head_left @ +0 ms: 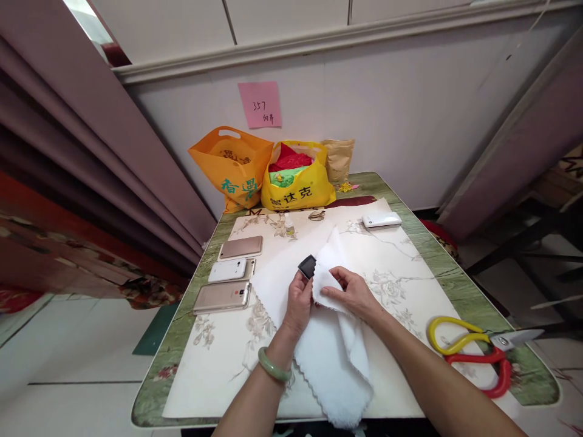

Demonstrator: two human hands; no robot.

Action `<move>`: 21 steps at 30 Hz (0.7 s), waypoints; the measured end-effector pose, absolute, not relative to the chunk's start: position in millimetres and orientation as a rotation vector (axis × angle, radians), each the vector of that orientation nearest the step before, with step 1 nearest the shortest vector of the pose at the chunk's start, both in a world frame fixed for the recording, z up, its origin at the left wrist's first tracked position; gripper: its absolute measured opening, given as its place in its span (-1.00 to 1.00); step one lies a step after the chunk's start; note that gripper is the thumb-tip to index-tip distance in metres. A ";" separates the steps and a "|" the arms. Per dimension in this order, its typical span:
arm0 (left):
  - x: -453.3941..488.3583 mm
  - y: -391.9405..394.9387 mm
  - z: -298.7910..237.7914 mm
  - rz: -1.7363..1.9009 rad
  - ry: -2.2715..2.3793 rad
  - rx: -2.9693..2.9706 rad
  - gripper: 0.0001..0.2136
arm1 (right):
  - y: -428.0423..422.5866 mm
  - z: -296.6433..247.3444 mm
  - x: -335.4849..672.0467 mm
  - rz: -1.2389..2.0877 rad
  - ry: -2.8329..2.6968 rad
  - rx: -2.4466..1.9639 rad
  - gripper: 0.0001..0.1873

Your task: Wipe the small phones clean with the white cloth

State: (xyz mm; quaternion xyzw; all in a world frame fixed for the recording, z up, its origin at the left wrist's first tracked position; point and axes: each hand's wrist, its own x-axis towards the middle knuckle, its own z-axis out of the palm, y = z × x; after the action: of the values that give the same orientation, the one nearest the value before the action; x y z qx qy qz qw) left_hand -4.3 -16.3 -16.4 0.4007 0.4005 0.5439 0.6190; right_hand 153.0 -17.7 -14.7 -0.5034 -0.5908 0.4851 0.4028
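Left hand (298, 298) grips a small dark device (307, 266), apparently a watch body, above the table's (460, 285) middle. Right hand (350, 293) pinches a fluffy white cloth (339, 358) with scalloped edges against it. Three flat phones (228, 282) lie well left; scissors (473, 349) rest near the right edge.

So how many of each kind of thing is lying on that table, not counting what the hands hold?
Phones: 4
Bags: 3
Scissors: 2
Small bottle: 1
Total: 10
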 end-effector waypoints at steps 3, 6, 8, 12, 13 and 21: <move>-4.9 -16.4 -15.6 1.217 0.928 0.926 -0.61 | -19.1 -11.5 153.1 1.104 -1.571 -1.340 -0.60; -6.5 -16.8 -16.5 1.127 0.961 0.945 -0.59 | -20.0 -9.8 151.8 1.011 -1.625 -1.398 -0.63; -7.4 -16.9 -18.0 1.097 0.964 0.959 -0.60 | -20.4 -9.2 150.5 0.986 -1.632 -1.396 -0.68; -7.2 -15.9 -20.0 1.073 0.927 0.941 -0.64 | -21.0 -9.6 148.6 0.976 -1.556 -1.389 -0.60; -7.0 -15.5 -19.9 1.069 0.923 0.935 -0.65 | -21.1 -9.8 148.6 0.953 -1.557 -1.400 -0.58; -6.5 -15.1 -19.3 1.098 0.887 0.924 -0.66 | -20.5 -8.1 149.3 0.909 -1.706 -1.409 -0.73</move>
State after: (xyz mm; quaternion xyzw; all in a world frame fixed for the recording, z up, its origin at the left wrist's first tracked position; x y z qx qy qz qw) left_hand -6.5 -15.1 -19.3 0.4091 0.3929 0.4860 0.6648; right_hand 149.3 -20.5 -8.1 -0.5482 -0.6638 0.3535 0.3659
